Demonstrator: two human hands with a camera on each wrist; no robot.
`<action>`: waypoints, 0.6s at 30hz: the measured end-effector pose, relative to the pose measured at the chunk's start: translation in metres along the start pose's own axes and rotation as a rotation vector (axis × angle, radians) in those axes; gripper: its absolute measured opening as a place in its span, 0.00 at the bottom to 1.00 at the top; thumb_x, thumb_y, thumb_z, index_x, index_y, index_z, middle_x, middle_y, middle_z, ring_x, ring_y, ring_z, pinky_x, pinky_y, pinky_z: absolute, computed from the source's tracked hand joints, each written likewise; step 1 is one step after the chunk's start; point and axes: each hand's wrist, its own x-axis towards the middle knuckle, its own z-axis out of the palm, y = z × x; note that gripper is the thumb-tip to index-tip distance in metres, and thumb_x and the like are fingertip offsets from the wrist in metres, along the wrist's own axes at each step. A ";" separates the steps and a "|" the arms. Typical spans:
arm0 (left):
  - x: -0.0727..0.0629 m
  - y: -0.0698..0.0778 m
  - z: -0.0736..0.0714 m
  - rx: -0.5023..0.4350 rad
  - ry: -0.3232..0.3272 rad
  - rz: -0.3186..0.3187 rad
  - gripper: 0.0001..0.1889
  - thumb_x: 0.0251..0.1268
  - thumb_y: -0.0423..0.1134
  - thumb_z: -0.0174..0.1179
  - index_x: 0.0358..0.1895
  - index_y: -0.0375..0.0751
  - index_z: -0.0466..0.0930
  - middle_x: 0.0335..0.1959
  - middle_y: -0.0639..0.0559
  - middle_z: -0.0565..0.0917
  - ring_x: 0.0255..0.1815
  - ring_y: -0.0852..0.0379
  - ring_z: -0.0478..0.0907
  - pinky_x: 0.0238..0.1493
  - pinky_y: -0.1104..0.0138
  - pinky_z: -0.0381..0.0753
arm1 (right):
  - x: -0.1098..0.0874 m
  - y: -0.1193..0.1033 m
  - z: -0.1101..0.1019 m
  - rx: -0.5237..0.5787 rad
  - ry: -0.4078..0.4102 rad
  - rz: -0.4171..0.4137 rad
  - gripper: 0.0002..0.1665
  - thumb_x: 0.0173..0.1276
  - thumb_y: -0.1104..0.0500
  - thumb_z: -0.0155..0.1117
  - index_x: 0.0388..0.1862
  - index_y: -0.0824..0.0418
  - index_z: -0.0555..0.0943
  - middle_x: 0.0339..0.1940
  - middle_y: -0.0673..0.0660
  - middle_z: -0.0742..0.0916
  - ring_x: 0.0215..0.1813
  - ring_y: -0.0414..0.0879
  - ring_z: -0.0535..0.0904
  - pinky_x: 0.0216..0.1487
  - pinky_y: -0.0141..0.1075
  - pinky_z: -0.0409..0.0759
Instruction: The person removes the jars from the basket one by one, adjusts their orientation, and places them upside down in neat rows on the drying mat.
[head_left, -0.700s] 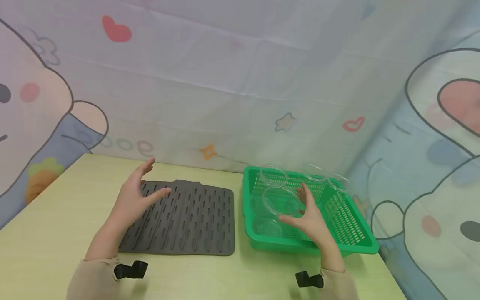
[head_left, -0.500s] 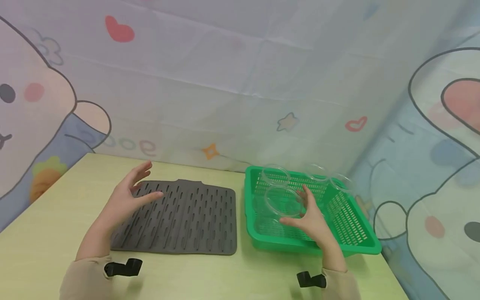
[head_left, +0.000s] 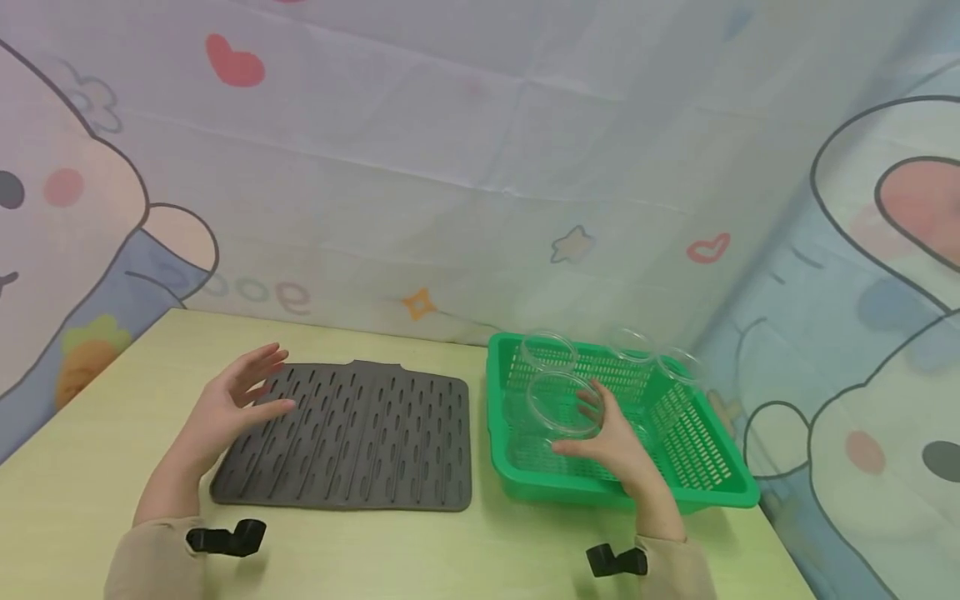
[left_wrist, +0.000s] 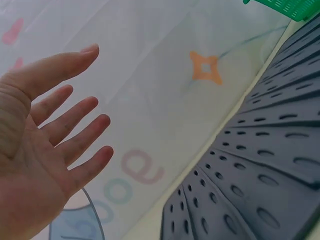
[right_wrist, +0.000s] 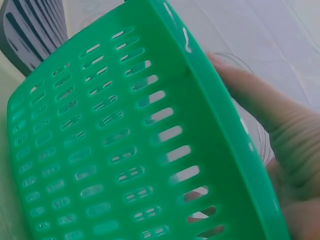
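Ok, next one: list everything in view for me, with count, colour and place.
Basket: one, green, on the table's right side
Clear round containers: at least four rims show, colourless, in the basket; more may be hidden
Slotted mat: one, dark grey, on the table left of the basket
Table: one, pale yellow, under mat and basket
Printed cloth: pale with cartoon figures, behind the table and at its sides; number of sheets unclear
Black wrist devices: two, black, one at each wrist
Sleeves: two, beige, on the forearms
Hands: two, bare; left hand by the mat's left edge, holding nothing, right hand at the nearest container, grip unclear
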 end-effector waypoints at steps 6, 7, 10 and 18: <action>-0.005 -0.022 -0.006 -0.072 0.026 -0.026 0.42 0.64 0.31 0.64 0.78 0.44 0.52 0.69 0.65 0.68 0.61 0.84 0.64 0.55 0.86 0.68 | 0.001 0.002 0.000 0.017 -0.003 0.013 0.69 0.54 0.55 0.79 0.80 0.58 0.40 0.79 0.62 0.57 0.79 0.62 0.51 0.71 0.61 0.66; -0.006 -0.025 -0.007 -0.084 0.030 -0.031 0.41 0.64 0.30 0.64 0.78 0.44 0.52 0.68 0.67 0.68 0.61 0.84 0.64 0.55 0.87 0.68 | 0.002 0.003 0.000 0.021 -0.003 0.014 0.68 0.54 0.55 0.79 0.80 0.58 0.40 0.79 0.61 0.57 0.79 0.61 0.51 0.71 0.61 0.65; -0.008 -0.033 -0.009 -0.098 0.046 -0.055 0.41 0.65 0.30 0.63 0.78 0.43 0.52 0.65 0.72 0.68 0.60 0.85 0.64 0.54 0.87 0.68 | 0.003 0.005 0.000 0.030 0.000 0.014 0.68 0.53 0.55 0.79 0.80 0.59 0.42 0.79 0.60 0.58 0.79 0.61 0.52 0.71 0.60 0.65; -0.014 -0.047 -0.015 -0.035 0.051 -0.136 0.41 0.67 0.36 0.62 0.78 0.40 0.49 0.72 0.58 0.67 0.57 0.88 0.62 0.54 0.88 0.68 | 0.003 0.006 -0.001 0.028 -0.006 0.013 0.66 0.55 0.55 0.78 0.80 0.59 0.43 0.79 0.62 0.58 0.79 0.62 0.52 0.71 0.61 0.64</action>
